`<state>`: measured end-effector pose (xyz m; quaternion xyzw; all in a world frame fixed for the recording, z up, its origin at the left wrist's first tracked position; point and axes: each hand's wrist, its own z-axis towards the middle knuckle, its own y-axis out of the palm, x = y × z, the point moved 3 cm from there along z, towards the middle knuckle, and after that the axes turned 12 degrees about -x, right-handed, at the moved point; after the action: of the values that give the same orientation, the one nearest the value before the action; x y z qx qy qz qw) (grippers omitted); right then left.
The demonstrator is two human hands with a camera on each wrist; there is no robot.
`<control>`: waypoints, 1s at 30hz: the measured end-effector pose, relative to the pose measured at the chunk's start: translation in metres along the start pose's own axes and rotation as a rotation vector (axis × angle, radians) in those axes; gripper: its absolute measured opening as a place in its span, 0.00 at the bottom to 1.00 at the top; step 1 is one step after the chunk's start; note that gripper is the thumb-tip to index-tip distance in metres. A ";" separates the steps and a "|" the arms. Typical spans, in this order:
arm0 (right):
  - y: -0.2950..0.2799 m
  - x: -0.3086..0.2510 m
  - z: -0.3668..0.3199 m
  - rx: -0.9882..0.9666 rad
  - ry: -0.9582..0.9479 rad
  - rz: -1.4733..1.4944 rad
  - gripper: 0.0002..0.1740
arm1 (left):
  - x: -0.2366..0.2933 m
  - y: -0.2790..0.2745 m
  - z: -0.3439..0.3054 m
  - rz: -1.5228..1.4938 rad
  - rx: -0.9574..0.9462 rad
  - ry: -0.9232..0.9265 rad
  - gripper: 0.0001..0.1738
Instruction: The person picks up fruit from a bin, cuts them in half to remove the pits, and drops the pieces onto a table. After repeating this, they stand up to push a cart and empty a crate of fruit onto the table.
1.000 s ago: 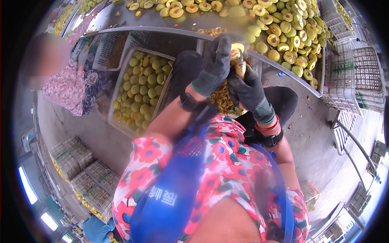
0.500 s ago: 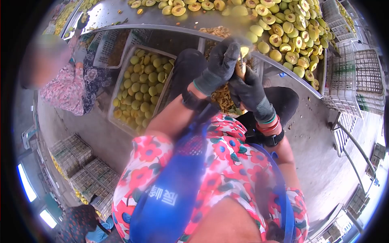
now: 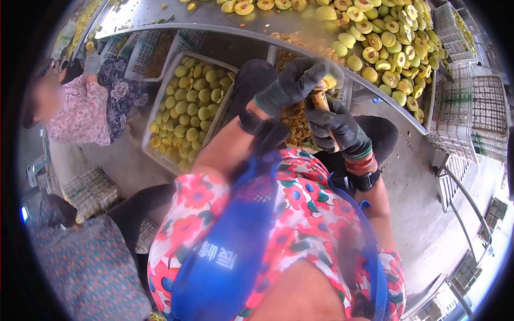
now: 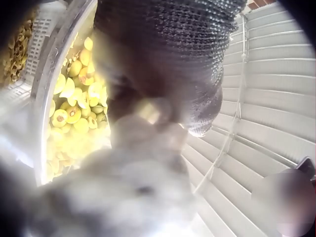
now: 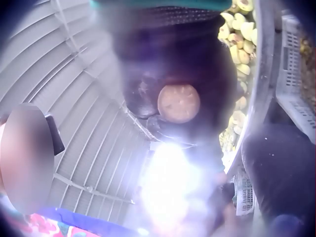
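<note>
Fruit point(image 3: 329, 82), a pale yellow piece, is in the gloved left hand point(image 3: 297, 85), near the bench point(image 3: 209, 19); that hand's fingers bend in around it and partly hide it. It should be light and fairly firm, slippery where wet flesh shows, so a light pinch on its sides, clear of the tool's working end, looks best. The right hand point(image 3: 336, 127) grips the tool's wooden handle point(image 3: 320, 100). Halved fruit point(image 3: 396, 51) heaps the bench alongside; scraps point(image 3: 297, 124) lie below the hands, apparently out of the way.
</note>
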<state>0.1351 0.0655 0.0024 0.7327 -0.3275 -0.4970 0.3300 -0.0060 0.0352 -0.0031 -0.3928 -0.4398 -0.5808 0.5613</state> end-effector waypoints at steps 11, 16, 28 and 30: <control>-0.060 0.027 0.025 0.267 -0.302 -0.992 0.08 | 0.025 -0.065 -0.061 0.314 0.709 0.270 0.15; -0.075 0.032 0.019 0.313 -0.221 -1.397 0.11 | 0.009 -0.129 -0.160 0.855 0.706 -0.048 0.23; -0.067 0.052 0.024 0.502 0.001 -0.668 0.09 | -0.114 -0.177 -0.514 0.914 1.348 -1.470 0.35; -0.064 0.053 0.026 0.529 0.003 -0.679 0.09 | -0.115 -0.169 -0.526 0.842 1.339 -1.544 0.38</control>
<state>0.1360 0.0552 -0.0837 0.8590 -0.1834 -0.4752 -0.0512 -0.1480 -0.4327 -0.2839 -0.3849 -0.7283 0.4136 0.3876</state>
